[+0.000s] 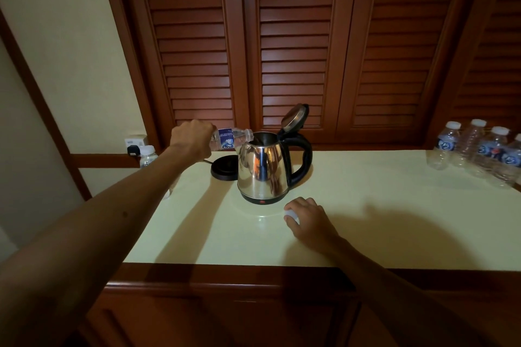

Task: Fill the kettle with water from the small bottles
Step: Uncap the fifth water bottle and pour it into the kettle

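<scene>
A steel kettle [263, 170] with a black handle stands on the pale tabletop [380, 220], its lid [294, 117] swung open. My left hand [191, 138] grips a small water bottle [231, 139] lying sideways, its uncapped mouth at the kettle's open rim. Some water remains inside the bottle. My right hand [307, 218] rests on the table in front of the kettle, fingers curled around a white bottle cap [291, 216].
The kettle's black base [224, 169] sits behind it to the left, with a cord running toward a wall socket [132, 146]. One capped bottle [148, 155] stands at the far left. Several clear bottles [479, 149] cluster at the right edge. Louvred wooden doors [293, 36] rise behind.
</scene>
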